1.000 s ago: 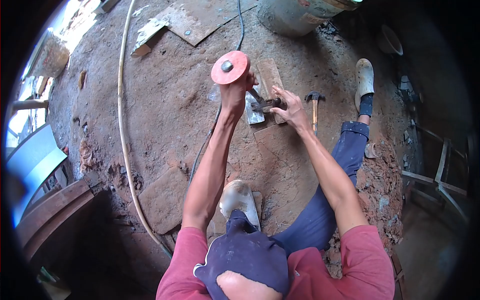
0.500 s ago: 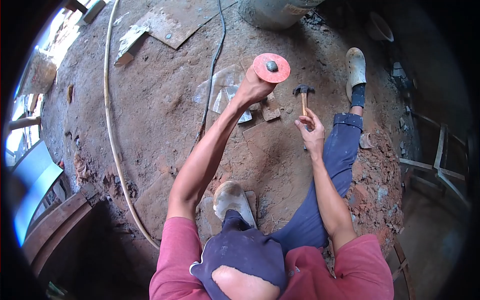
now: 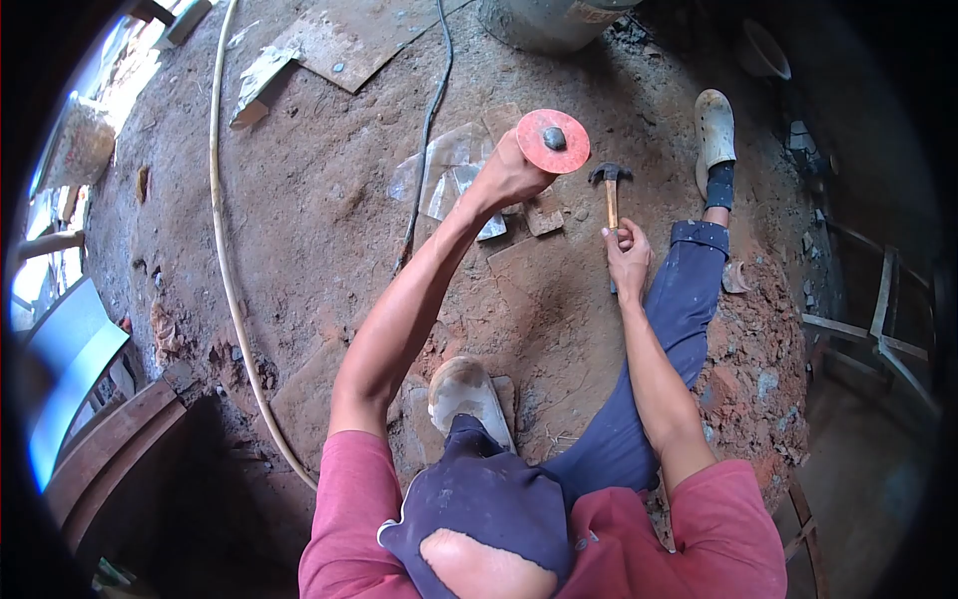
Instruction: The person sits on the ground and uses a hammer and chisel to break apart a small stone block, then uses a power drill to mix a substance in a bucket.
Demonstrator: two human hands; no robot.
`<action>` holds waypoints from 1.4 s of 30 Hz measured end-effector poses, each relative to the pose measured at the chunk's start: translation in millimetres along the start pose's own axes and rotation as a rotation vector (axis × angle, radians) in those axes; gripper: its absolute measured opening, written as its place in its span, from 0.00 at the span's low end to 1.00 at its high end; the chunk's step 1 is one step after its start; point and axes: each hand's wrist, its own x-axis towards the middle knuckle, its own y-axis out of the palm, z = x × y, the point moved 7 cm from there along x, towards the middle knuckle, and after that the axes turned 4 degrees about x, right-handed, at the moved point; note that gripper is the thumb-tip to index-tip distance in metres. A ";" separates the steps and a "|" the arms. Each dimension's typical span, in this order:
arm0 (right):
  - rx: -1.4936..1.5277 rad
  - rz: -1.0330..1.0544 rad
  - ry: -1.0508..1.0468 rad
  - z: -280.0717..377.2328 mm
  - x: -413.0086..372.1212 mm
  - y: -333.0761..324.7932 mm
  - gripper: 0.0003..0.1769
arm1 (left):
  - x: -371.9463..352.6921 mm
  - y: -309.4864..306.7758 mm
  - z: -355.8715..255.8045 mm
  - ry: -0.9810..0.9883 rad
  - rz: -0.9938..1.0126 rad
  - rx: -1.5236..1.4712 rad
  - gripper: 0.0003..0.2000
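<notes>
My left hand [image 3: 517,165], at the end of the outstretched arm, is wrapped round a chisel [image 3: 554,138]. Only its round red guard and dark, blunt struck end face me; the shaft and tip are hidden beneath. To the right, my right hand [image 3: 629,260] grips a claw hammer [image 3: 613,200] by its handle. The hammer's dark head points away from me, a little right of the red guard and apart from it. Below my left hand lie a broken piece of tile [image 3: 544,214] and a clear plastic sheet [image 3: 454,155] on the dirt.
A black cable [image 3: 431,125] and a pale hose [image 3: 219,190] run across the dirt floor. A large bucket [image 3: 544,28] stands at the far side, near a flat board [image 3: 344,50]. Reddish rubble [image 3: 758,369] lies beside my right leg, with a wooden frame [image 3: 883,299] further right.
My right fingers have closed more fully round the hammer handle, and the hammer has turned slightly. The chisel's red guard sits slightly further right and lower in view.
</notes>
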 end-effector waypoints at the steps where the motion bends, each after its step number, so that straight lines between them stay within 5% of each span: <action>1: -0.090 -0.050 -0.012 -0.3 2.7 -1.6 0.29 | -0.7 -0.8 -1.2 -0.001 0.000 0.001 0.08; 6: -0.242 -0.161 -0.109 -2.7 13.6 1.0 0.25 | -2.1 3.7 -12.0 0.267 0.079 0.102 0.08; 15: -0.268 -0.123 -0.052 -5.0 24.9 9.7 0.18 | -2.6 2.9 -6.7 0.188 0.138 -0.025 0.08; 18: -0.184 -0.119 0.070 -8.7 29.0 -3.5 0.17 | -2.5 2.5 -9.4 0.236 0.124 -0.028 0.08; 20: 0.180 0.097 0.240 -21.6 35.5 0.1 0.17 | -1.2 5.4 -2.9 0.158 0.177 -0.009 0.12; 21: 0.178 0.096 0.232 -2.1 26.9 -11.0 0.17 | -3.0 9.8 4.4 0.067 0.236 0.007 0.16; 23: 0.668 0.204 0.130 94.8 -6.1 -41.3 0.17 | -2.4 9.8 3.7 0.067 0.252 -0.015 0.16; 28: 0.657 0.275 -0.106 225.8 -60.1 -86.1 0.19 | -2.4 15.2 1.5 0.122 0.294 -0.012 0.15; 31: 0.539 0.323 -0.178 232.3 -72.5 -75.4 0.20 | -3.4 13.4 -2.5 0.117 0.237 -0.046 0.14; 33: 0.297 0.501 -0.012 215.8 -73.3 -56.9 0.20 | 0.4 19.8 2.0 0.158 0.231 -0.049 0.14; 38: 0.529 0.255 -0.198 282.8 -79.0 -102.4 0.22 | -1.4 20.0 5.7 0.115 0.258 -0.008 0.14; 41: 0.712 0.127 -0.425 267.3 -80.9 -105.8 0.24 | -1.3 14.5 1.6 0.130 0.256 -0.037 0.13; 42: 0.562 0.120 -0.364 245.6 -80.4 -90.5 0.24 | -0.7 14.5 0.5 0.133 0.253 -0.035 0.13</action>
